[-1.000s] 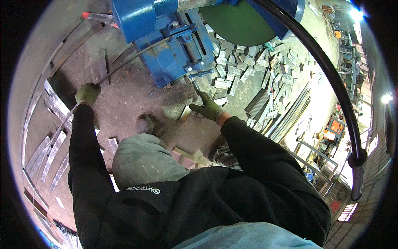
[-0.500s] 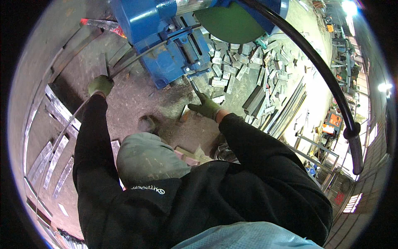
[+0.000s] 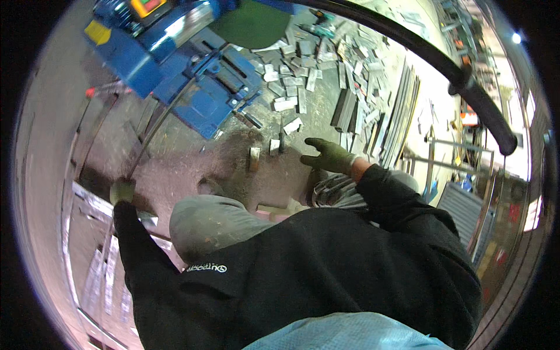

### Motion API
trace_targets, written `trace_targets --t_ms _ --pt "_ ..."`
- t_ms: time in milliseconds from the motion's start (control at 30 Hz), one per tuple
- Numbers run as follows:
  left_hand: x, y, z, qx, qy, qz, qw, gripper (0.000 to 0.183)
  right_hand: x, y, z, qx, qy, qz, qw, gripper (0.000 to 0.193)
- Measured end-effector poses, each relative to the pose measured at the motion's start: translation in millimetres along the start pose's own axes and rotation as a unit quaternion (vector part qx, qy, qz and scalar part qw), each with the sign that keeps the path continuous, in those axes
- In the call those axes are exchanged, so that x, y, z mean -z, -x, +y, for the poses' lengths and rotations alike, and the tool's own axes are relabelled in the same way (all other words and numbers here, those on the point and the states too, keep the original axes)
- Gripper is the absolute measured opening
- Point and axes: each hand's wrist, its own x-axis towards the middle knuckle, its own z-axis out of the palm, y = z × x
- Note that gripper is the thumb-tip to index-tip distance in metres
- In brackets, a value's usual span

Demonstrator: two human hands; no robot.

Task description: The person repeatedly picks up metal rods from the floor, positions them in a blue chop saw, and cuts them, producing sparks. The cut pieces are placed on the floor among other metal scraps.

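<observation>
Now the spread right hand (image 3: 329, 156) has been drawn from the vise (image 3: 201, 112) edge, leaving only the left hand (image 3: 122, 191) clasped on the bar (image 3: 153, 132)

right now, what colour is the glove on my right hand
Dull olive green; the glove shows best in the head view.
</observation>
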Motion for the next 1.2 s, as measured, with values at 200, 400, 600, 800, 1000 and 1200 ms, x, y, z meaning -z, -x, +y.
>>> trace_targets --t_ms 200,400,600,800,1000,1200 --pt "12.7 6.1 14.2 0.108 0.012 -0.034 0.994 0.056 3.2 58.7 43.0 -0.010 -0.003 0.046 0.999 0.104" --pt "30.5 13.4 42.2 0.117 0.020 -0.029 0.992 0.053 -28.4 42.3 36.3 0.028 0.040 0.026 0.998 0.099" --pt "39.7 1.1 68.6 0.109 0.033 -0.033 0.993 0.054 -24.9 42.1 21.3 0.037 0.052 0.023 0.998 0.099" --pt "50.9 -17.6 103.3 0.086 0.032 -0.039 0.995 0.052 -25.2 45.4 20.7 0.028 0.046 0.026 0.998 0.099" --pt "50.0 -35.8 123.0 0.066 0.043 -0.021 0.997 0.053 -23.2 53.4 25.0 0.020 0.042 0.031 0.998 0.098" --pt "37.2 -70.6 142.3 0.070 0.014 -0.037 0.997 0.052 -21.3 54.3 25.9 0.021 0.039 0.021 0.999 0.097"
